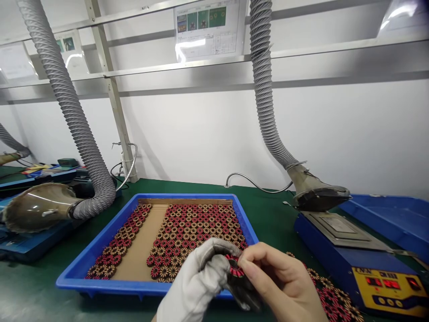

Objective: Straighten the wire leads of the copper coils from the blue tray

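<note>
Red-wound ring coil (237, 271), small, held up between two hands over the near edge of a blue tray (117, 286) on the green surface (276, 219). The gloved left hand (199, 275) has its fingers curled closely around the coil's left side; the bare right hand (279, 277) pinches thumb and forefinger at its right edge, perhaps on a wire end too fine to make out. It is probably light and stiff, its windings easily scuffed, so the outer rim looks the safest hold. Being round, it has no long axis; its open face tilts upward, toward the viewer. Similar rings (201, 228) fill rows inside the tray.
</note>
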